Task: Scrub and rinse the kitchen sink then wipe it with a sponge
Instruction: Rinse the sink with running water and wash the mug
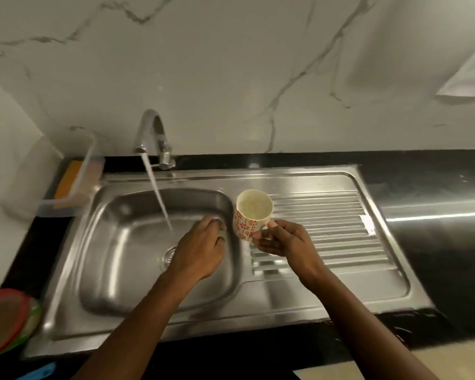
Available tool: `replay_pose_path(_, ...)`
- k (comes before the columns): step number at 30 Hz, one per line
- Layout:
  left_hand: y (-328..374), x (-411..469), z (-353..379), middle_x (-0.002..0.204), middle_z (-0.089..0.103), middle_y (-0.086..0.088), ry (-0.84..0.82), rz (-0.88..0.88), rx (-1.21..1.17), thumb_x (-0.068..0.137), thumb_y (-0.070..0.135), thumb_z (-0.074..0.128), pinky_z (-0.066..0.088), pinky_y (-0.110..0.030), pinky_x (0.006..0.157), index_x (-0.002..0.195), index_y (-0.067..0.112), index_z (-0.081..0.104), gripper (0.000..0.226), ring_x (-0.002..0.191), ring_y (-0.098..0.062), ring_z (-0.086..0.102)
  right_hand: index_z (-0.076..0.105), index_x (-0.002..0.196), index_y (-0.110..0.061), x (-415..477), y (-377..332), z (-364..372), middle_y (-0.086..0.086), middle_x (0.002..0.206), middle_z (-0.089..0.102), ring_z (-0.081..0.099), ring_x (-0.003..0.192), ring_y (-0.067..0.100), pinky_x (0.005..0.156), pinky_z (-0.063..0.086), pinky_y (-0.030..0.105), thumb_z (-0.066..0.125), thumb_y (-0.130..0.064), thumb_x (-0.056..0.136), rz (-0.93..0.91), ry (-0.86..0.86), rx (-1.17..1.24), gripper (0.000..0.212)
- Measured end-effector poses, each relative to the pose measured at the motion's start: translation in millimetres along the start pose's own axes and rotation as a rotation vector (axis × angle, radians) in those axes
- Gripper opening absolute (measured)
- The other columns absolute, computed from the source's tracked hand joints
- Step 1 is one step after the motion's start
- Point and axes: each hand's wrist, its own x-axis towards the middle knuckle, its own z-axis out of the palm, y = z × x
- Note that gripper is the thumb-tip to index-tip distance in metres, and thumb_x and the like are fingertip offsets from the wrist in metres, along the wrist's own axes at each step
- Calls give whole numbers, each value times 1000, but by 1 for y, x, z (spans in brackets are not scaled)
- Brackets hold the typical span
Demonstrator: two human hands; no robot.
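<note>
Steel sink [285,305]: one tap [151,135] running, one mug [251,215], two hands.

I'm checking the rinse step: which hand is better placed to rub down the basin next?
Left. The left hand is empty and already inside the sink beside the running water; the right hand holds the mug.

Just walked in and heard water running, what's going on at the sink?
A person is rinsing the steel sink. The tap runs into the basin while the left hand rubs its right wall. The right hand holds a patterned mug by the handle, above the draining board.
</note>
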Motion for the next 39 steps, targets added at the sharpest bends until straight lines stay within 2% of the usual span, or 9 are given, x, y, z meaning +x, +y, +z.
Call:
replay_pose_path(4, 55, 17, 57, 135, 54, 1, -92, 134, 5, 101, 21, 45, 50, -40, 93, 129, 17, 56, 31, 120, -22, 55, 73, 102, 5, -36, 10, -79, 20, 99, 78, 76, 100, 37, 99, 58, 54, 51, -18, 109, 26, 105, -68, 33)
replay_pose_path(6, 81, 24, 88, 140, 53, -1, -142, 223, 11, 101, 22, 43, 48, -41, 101, 131, 16, 54, 32, 126, -23, 52, 75, 105, 0, -55, 13, -117, 17, 99, 79, 76, 99, 33, 97, 59, 51, 50, -19, 109, 38, 144, -128, 32)
replay_pose_path(10, 137, 37, 150, 169, 29, -5, -271, 368, 52, 106, 26, 35, 22, -48, 128, 151, 17, 41, 46, 156, -27, 25, 75, 112, -10, -88, 18, -189, 8, 104, 80, 77, 100, 24, 95, 61, 46, 48, -19, 109, 96, 205, -218, 29)
replay_pose_path(13, 175, 44, 187, 175, 9, -1, -335, 450, 108, 109, 30, 31, 4, -51, 131, 164, 22, 24, 56, 162, -24, 3, 73, 118, -8, -99, 22, -232, 10, 104, 79, 78, 95, 23, 91, 63, 47, 49, -22, 109, 164, 262, -294, 29)
replay_pose_path(16, 202, 54, 216, 175, -5, 1, -398, 491, 156, 111, 34, 28, -1, -53, 130, 167, 24, 9, 59, 161, -23, -10, 72, 116, -11, -98, 20, -262, 9, 102, 79, 79, 88, 20, 84, 65, 42, 51, -25, 108, 242, 287, -358, 26)
replay_pose_path(19, 219, 68, 241, 175, -7, 1, -405, 531, 204, 112, 36, 26, -4, -53, 130, 167, 21, 4, 61, 161, -22, -13, 73, 107, -13, -87, 12, -282, 8, 97, 79, 79, 82, 20, 78, 66, 39, 53, -27, 107, 295, 266, -422, 24)
replay_pose_path(27, 229, 103, 273, 175, -9, -2, -371, 562, 280, 110, 43, 26, -4, -56, 129, 167, 21, 7, 64, 161, -25, -12, 72, 106, -7, -38, -3, -295, 13, 86, 79, 78, 73, 31, 74, 66, 47, 51, -26, 108, 355, 216, -492, 29)
replay_pose_path(33, 228, 114, 277, 175, -1, -10, -286, 490, 275, 103, 46, 41, 0, -54, 130, 166, 20, 0, 80, 161, -30, -11, 72, 110, -5, -28, -3, -300, 14, 88, 79, 78, 77, 32, 78, 65, 48, 50, -25, 109, 351, 140, -474, 30)
replay_pose_path(39, 231, 123, 280, 171, -18, -9, -243, 299, 321, 108, 52, 21, -6, -54, 129, 165, 14, -8, 74, 158, -28, -20, 70, 107, -3, -34, -4, -315, 18, 91, 79, 76, 87, 43, 85, 62, 55, 48, -24, 110, 379, 125, -346, 31)
